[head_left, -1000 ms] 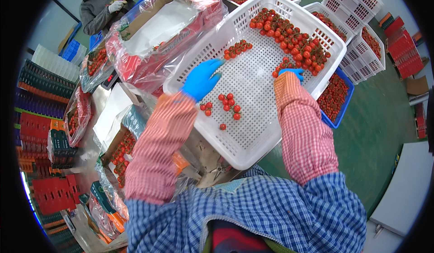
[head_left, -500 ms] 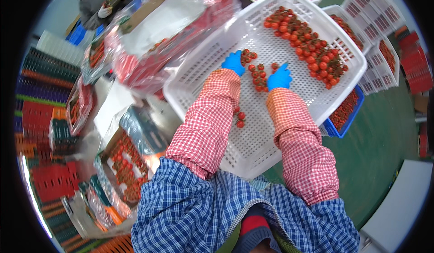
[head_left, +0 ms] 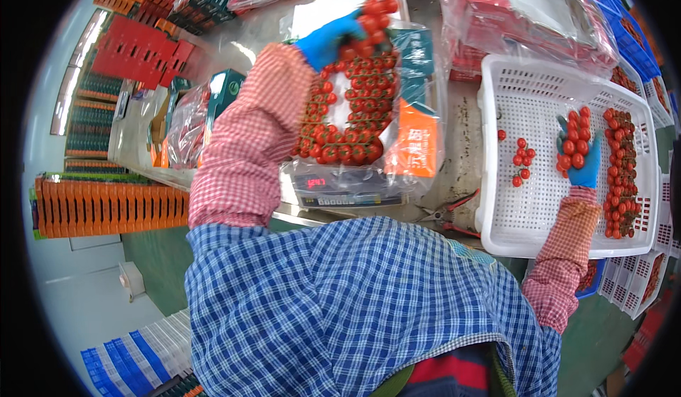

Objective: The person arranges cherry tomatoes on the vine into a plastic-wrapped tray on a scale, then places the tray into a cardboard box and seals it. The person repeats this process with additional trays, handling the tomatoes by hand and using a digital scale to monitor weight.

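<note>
The left hand [head_left: 328, 41] clasps a tomato cluster [head_left: 374, 19] on its right, near the box [head_left: 416, 138], while the right hand [head_left: 586, 167] curls round a second cluster [head_left: 577, 143] on its left.

L hand [head_left: 328, 41] w/ tom bunch [head_left: 374, 19] over box [head_left: 415, 140]

Left fingers [head_left: 347, 25]: smooth, glossy tomatoes [head_left: 376, 22]; below them, shiny crinkled plastic film [head_left: 358, 175]. Smooth plastic crate [head_left: 489, 198] around right fingers [head_left: 595, 149].
</note>
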{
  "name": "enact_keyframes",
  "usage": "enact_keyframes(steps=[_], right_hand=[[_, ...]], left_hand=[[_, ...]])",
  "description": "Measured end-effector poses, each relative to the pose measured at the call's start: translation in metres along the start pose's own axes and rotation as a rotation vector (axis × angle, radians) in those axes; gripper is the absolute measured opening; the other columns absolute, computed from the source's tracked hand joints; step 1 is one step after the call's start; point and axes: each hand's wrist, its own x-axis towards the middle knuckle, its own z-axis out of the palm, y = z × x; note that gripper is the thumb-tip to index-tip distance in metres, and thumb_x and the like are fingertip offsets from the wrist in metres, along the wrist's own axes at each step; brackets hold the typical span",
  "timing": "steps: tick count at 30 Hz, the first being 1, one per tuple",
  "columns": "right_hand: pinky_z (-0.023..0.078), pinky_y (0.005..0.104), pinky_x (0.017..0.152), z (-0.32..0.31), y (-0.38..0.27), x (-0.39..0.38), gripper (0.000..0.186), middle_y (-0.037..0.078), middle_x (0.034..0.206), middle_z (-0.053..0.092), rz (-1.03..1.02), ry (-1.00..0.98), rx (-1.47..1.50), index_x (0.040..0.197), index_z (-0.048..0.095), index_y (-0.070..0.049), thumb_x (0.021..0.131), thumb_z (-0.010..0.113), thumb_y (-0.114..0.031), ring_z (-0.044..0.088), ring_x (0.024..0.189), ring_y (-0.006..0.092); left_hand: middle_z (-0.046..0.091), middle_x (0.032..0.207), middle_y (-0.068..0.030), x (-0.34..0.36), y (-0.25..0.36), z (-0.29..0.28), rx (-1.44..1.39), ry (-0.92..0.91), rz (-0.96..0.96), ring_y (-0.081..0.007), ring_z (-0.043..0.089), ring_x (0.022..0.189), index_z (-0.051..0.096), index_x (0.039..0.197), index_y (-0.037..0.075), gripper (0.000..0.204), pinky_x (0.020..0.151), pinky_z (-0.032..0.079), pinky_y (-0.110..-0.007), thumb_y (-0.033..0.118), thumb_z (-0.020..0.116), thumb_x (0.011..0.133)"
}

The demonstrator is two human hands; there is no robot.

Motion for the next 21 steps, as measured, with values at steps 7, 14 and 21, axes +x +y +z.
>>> enact_keyframes(steps=[7, 14, 21], right_hand=[[0.048, 0.0294, 0.070, 0.265, 0.133, 0.010, 0.077, 0.006, 0.115, 0.053, -0.155, -0.743, -0.894, 0.141, 0.027, -0.021, 0.077, 0.068, -0.029, 0.055, 0.089, 0.0168], [0.044, 0.0409, 0.088, 0.322, 0.219, 0.022, 0.075, 0.011, 0.139, 0.036, -0.461, -0.965, -2.104, 0.143, 0.022, -0.018, 0.081, 0.059, -0.040, 0.050, 0.102, 0.0313], [0.021, 0.0582, 0.102, 0.298, 0.226, -0.018, 0.072, 0.013, 0.148, 0.019, -0.589, -0.786, -2.012, 0.138, 0.034, -0.016, 0.080, 0.049, -0.056, 0.026, 0.130, 0.0396]], left_hand=[[0.042, 0.135, -0.0123, -0.113, -0.044, -0.059, 0.799, 0.093, -0.206, -0.0236, 0.040, 0.125, 0.030, 0.140, 0.017, 0.083, 0.103, 0.034, -0.033, -0.012, 0.046, 0.064], [0.037, 0.131, -0.0196, -0.144, -0.074, -0.060, 1.357, -0.141, -0.201, -0.0403, 0.040, 0.117, 0.030, 0.139, 0.028, 0.074, 0.093, 0.043, -0.045, 0.011, 0.057, 0.072], [0.025, 0.141, -0.0222, -0.162, -0.099, -0.024, 1.673, 0.069, -0.087, -0.0421, 0.028, 0.127, 0.021, 0.142, 0.012, 0.096, 0.100, 0.026, -0.053, 0.039, 0.070, 0.065]])
